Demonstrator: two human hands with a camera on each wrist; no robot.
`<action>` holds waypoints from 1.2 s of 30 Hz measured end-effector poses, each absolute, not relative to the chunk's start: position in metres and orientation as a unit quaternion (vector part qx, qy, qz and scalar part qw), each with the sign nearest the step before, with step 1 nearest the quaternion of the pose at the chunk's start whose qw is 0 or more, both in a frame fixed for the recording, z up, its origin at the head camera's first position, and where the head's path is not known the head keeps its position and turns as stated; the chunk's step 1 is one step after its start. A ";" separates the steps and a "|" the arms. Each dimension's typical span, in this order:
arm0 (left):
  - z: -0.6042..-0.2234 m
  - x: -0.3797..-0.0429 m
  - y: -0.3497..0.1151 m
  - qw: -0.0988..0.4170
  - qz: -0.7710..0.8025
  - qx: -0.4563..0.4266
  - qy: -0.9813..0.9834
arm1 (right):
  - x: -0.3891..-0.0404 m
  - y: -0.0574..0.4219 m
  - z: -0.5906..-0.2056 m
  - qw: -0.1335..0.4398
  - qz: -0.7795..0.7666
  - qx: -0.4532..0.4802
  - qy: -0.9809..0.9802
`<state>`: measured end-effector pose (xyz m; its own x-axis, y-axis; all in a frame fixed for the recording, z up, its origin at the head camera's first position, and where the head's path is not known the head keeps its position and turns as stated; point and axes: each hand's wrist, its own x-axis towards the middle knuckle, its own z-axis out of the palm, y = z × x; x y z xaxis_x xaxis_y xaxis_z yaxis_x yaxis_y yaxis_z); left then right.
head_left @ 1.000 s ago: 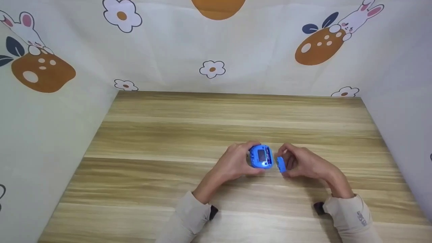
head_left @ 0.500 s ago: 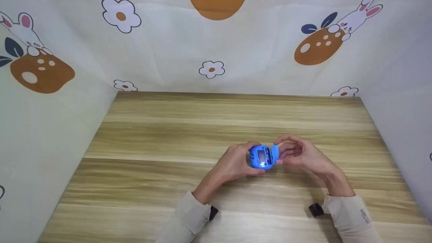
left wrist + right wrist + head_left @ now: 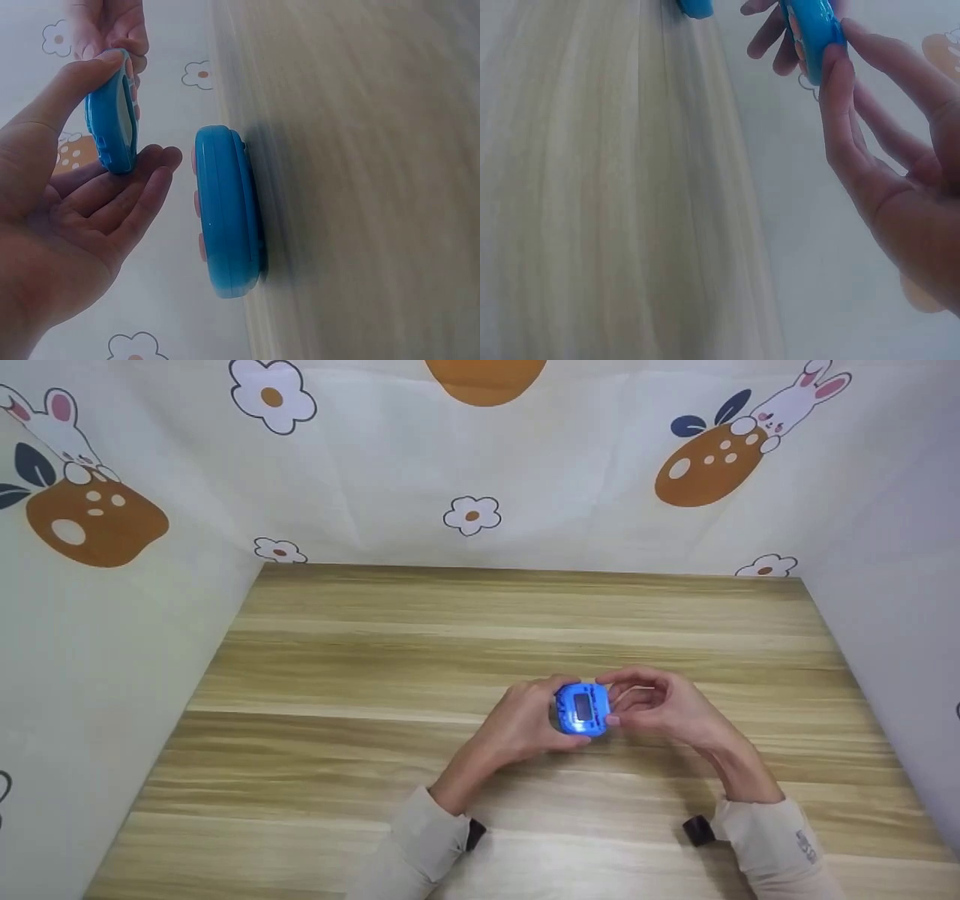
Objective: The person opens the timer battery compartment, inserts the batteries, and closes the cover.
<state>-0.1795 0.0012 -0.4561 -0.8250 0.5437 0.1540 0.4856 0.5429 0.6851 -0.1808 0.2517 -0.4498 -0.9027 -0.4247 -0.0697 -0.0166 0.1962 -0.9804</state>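
Observation:
My left hand (image 3: 525,716) grips a small rounded blue plastic case (image 3: 573,709) above the table, thumb on the near edge and fingers on the far edge. A dark rectangular panel is set in its upper face. At its right edge, my right hand (image 3: 671,709) pinches the narrow blue cover piece (image 3: 602,706), which sits against the case. Whether the cover is fully seated I cannot tell. In the left wrist view a second blue rounded object (image 3: 229,214) with pinkish knobs rests on the table, below the held case; the head view does not show it.
The wood-grain table (image 3: 420,645) is bounded by a pale printed cloth (image 3: 375,472) at the back and sides. Dark wrist-camera blocks (image 3: 698,831) show by both cuffs.
My right hand has moved left, bringing the separate blue cover against the case's right edge and tilting it down flat onto it. The left hand stays in place with the case.

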 end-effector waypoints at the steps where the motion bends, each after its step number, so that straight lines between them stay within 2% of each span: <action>1: -0.456 -0.179 0.001 0.038 0.377 0.293 0.878 | -0.180 0.251 -0.449 0.162 -0.615 -0.147 0.758; 18: -0.457 -0.177 0.002 0.015 0.361 0.293 0.885 | -0.175 0.244 -0.440 0.146 -0.579 -0.137 0.791; 31: -0.454 -0.179 -0.001 0.021 0.396 0.276 0.876 | -0.176 0.244 -0.442 0.102 -0.558 -0.125 0.814; 36: -0.455 -0.180 -0.001 0.001 0.395 0.288 0.873 | -0.176 0.243 -0.442 0.103 -0.573 -0.127 0.803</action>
